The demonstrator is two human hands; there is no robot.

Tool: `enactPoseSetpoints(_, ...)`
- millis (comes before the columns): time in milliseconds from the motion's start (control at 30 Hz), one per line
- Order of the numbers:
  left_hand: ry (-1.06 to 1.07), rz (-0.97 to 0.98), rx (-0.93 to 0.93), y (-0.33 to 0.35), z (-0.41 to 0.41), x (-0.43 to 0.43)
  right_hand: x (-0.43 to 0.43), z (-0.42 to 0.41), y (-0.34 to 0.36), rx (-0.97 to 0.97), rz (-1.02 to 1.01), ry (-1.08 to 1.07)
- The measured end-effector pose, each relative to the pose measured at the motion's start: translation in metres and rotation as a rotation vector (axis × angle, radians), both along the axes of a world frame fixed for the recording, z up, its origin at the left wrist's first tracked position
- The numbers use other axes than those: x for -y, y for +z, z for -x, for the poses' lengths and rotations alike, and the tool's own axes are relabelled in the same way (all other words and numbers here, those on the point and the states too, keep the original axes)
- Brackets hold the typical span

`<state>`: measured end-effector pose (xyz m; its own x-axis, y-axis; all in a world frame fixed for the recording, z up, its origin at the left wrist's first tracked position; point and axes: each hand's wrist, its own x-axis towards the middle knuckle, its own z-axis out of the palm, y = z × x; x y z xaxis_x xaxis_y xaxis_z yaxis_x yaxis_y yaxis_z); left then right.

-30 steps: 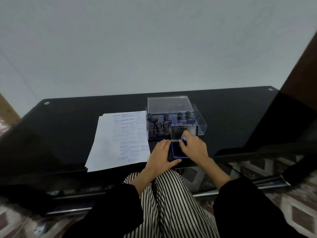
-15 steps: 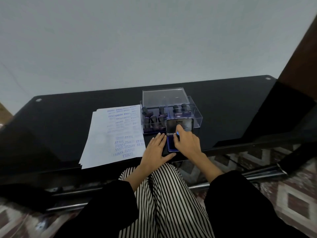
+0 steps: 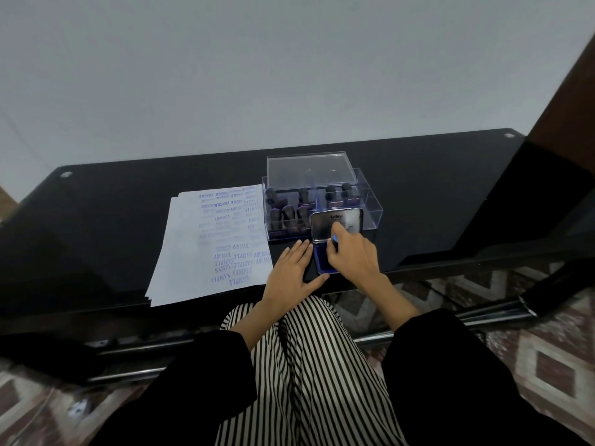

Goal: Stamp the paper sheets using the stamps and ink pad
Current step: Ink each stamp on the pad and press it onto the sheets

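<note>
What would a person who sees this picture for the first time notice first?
First the white paper sheets, covered with blue imprints such as AIR MAIL and SAMPLE, bright on the black table, left of centre. Just right of them the right hand holds a stamp at the open ink pad, while the left hand lies flat on the table beside it. Behind stands a clear box of dark stamps.

The ink pad lid [image 3: 323, 228] reads "Artline"; paper sheets [image 3: 186, 262] bear "AIR MAIL", "SAMPLE".
</note>
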<state>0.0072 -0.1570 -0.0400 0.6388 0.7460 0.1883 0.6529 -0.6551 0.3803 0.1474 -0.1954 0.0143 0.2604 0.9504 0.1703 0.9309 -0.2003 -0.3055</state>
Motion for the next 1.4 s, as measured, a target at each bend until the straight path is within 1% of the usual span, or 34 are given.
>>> enactPoseSetpoints(100,0.000,-0.003,-0.002,-0.001,-0.001,0.000,0.000,0.001,-0.002,0.003,-0.018,-0.021)
enactPoseSetpoints(300,0.000,-0.006,-0.018,-0.001,0.000,0.000,-0.009,0.003,-0.006,0.072,-0.030,-0.095)
enactPoseSetpoints(667,-0.001,-0.021,-0.047,-0.002,-0.001,-0.002,-0.024,0.003,-0.010,0.055,-0.066,-0.146)
enactPoseSetpoints(767,-0.003,-0.012,-0.058,-0.001,-0.001,-0.001,-0.019,0.004,-0.015,0.057,-0.129,-0.151)
enactPoseSetpoints(867,-0.002,-0.011,-0.067,0.000,0.000,-0.001,-0.011,0.005,-0.023,0.055,-0.255,-0.135)
enactPoseSetpoints(933,-0.003,-0.015,-0.064,-0.001,0.000,0.000,-0.009,0.006,-0.027,0.094,-0.342,-0.137)
enactPoseSetpoints(1000,-0.006,-0.021,-0.056,-0.001,0.000,0.000,-0.007,0.007,-0.027,0.137,-0.371,-0.134)
enactPoseSetpoints(1100,-0.009,-0.018,-0.054,-0.002,0.000,-0.001,-0.005,0.006,-0.028,0.180,-0.391,-0.130)
enactPoseSetpoints(1233,-0.012,-0.034,-0.066,-0.003,-0.001,-0.002,-0.011,0.002,-0.028,0.153,-0.390,-0.088)
enactPoseSetpoints(1400,-0.009,-0.037,-0.065,-0.005,0.000,-0.003,-0.022,0.000,-0.027,0.147,-0.355,-0.093)
